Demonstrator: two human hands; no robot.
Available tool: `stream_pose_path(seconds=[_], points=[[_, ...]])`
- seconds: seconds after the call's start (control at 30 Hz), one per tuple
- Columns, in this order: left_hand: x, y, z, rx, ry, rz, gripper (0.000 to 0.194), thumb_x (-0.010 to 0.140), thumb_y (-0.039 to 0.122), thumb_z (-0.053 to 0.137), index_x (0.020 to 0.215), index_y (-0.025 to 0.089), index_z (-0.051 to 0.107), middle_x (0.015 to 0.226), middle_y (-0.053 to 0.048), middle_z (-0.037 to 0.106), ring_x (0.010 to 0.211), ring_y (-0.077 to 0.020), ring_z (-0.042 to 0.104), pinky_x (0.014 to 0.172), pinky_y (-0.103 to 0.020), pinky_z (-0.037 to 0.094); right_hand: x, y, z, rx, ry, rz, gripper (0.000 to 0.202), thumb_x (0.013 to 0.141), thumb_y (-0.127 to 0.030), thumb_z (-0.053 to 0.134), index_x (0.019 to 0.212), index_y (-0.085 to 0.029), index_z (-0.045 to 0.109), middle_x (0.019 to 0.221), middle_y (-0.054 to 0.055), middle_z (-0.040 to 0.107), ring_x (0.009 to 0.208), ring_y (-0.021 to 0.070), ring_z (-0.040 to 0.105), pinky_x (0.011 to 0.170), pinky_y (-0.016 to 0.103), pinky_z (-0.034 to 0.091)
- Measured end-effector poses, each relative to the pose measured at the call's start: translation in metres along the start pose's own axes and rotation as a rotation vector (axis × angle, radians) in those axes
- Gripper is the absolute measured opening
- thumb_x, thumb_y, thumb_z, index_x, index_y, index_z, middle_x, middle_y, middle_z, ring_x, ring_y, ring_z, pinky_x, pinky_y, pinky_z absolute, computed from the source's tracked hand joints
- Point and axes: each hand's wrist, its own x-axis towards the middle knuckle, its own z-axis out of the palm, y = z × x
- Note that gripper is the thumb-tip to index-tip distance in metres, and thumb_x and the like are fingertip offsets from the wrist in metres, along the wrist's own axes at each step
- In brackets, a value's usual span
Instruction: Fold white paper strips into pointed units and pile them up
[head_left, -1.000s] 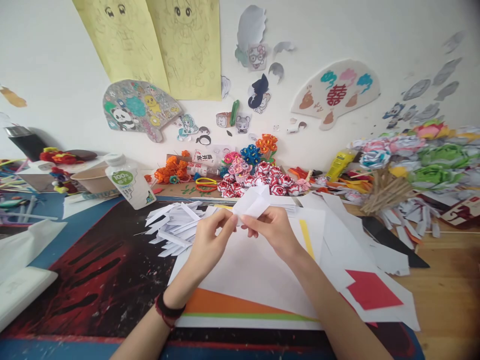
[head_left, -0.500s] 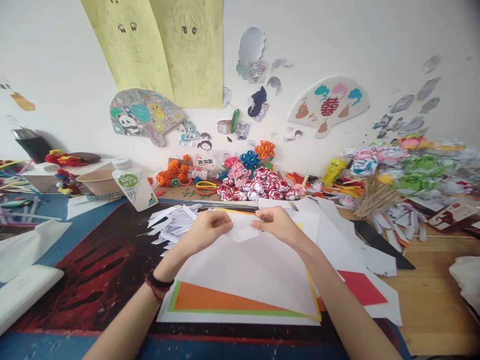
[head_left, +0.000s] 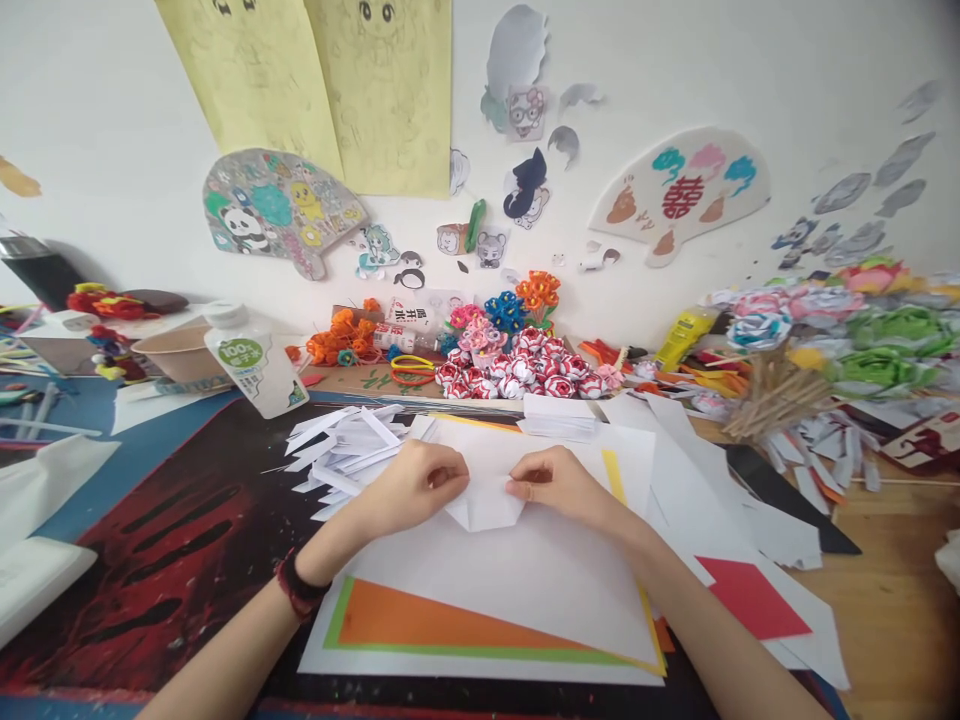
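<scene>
A small folded white paper (head_left: 487, 502) is held between both hands above a stack of large sheets. My left hand (head_left: 420, 485) pinches its left side, fingers closed. My right hand (head_left: 559, 485) grips the right side between thumb and curled fingers. Beneath lies a large white sheet (head_left: 525, 590), with orange paper (head_left: 405, 615) and green and yellow edges showing at its border. Folded white paper strips (head_left: 349, 450) are heaped beside my left hand. Behind my right hand sits a small pile of white paper (head_left: 559, 415).
A white bottle (head_left: 259, 365) stands at the back left. Red and white paper flowers (head_left: 525, 365) line the wall. Red paper (head_left: 754, 597), white sheets and a yellow bottle (head_left: 684, 338) are on the right.
Both hands have come lower in the view with the small paper, which now shows more of its angular lower edge. The camera view has shifted slightly.
</scene>
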Motion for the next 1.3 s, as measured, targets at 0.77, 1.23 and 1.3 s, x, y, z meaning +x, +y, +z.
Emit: stream_pose_path(seconds=[0.77, 1.23, 1.3], points=[[-0.008, -0.016, 0.025, 0.191, 0.081, -0.132, 0.014, 0.079, 0.014, 0.059, 0.088, 0.024, 0.064, 0.088, 0.0, 0.069, 0.088, -0.022, 0.057, 0.081, -0.036, 0.032, -0.008, 0.002, 0.011, -0.271, 0.158, -0.006, 0.01, 0.068, -0.013, 0.072, 0.077, -0.019, 0.072, 0.07, 0.001, 0.062, 0.064, 0.0151, 0.053, 0.06, 0.028, 0.042], [-0.008, -0.013, 0.028, 0.228, 0.115, -0.098, 0.023, 0.081, 0.011, 0.064, 0.1, 0.024, 0.065, 0.101, -0.001, 0.069, 0.096, -0.0228, 0.057, 0.087, -0.038, 0.033, -0.011, -0.001, 0.015, -0.388, 0.203, -0.11, 0.028, 0.07, 0.001, 0.069, 0.086, -0.021, 0.076, 0.08, 0.003, 0.066, 0.074, 0.0166, 0.06, 0.066, 0.028, 0.047], [-0.008, -0.013, 0.029, 0.244, 0.123, -0.08, 0.027, 0.081, 0.009, 0.064, 0.103, 0.025, 0.064, 0.103, -0.001, 0.069, 0.096, -0.0223, 0.057, 0.087, -0.038, 0.033, -0.011, -0.001, 0.015, -0.394, 0.199, -0.106, 0.032, 0.07, 0.001, 0.07, 0.091, -0.022, 0.076, 0.082, 0.002, 0.066, 0.074, 0.0166, 0.06, 0.068, 0.029, 0.047]])
